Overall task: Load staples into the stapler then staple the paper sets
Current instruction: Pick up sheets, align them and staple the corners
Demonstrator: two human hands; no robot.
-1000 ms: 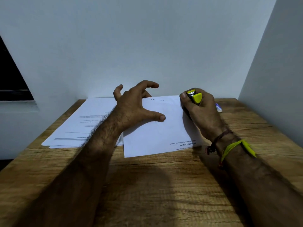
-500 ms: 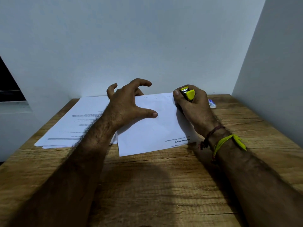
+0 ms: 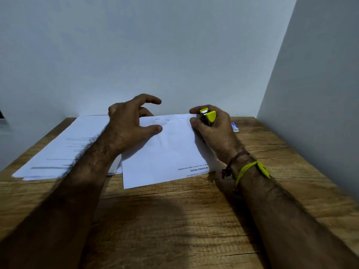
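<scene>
**Stapling Step: Stapler at the Far Edge of the Paper Set**

Your right hand (image 3: 213, 129) gripped the yellow stapler (image 3: 208, 117), fingers and thumb curled round its body, at the far right corner of the paper set (image 3: 167, 152). Whether the sheets were already seated in the stapler's mouth could not be told; the hand covered that part.

Your left hand (image 3: 132, 123) hovered over the far left part of the paper set with fingers spread and loosely arched, holding nothing. The thumb tip lay on or just above the sheet; contact could not be confirmed.

Several small dark marks (image 3: 162, 119) ran along the far edge of the paper set, left of the stapler. They appeared to be staples already driven, so loading was judged complete and stapling under way.

A second stack of papers (image 3: 64, 146) lay to the left of the paper set, its near right corner tucked under it. A small blue-and-white box (image 3: 235, 126), probably the staples, sat just beyond the right hand. All rested on the wooden tabletop (image 3: 174, 220).

The next move called for a flat left hand to steady the sheets, then a firm squeeze of the stapler.
</scene>
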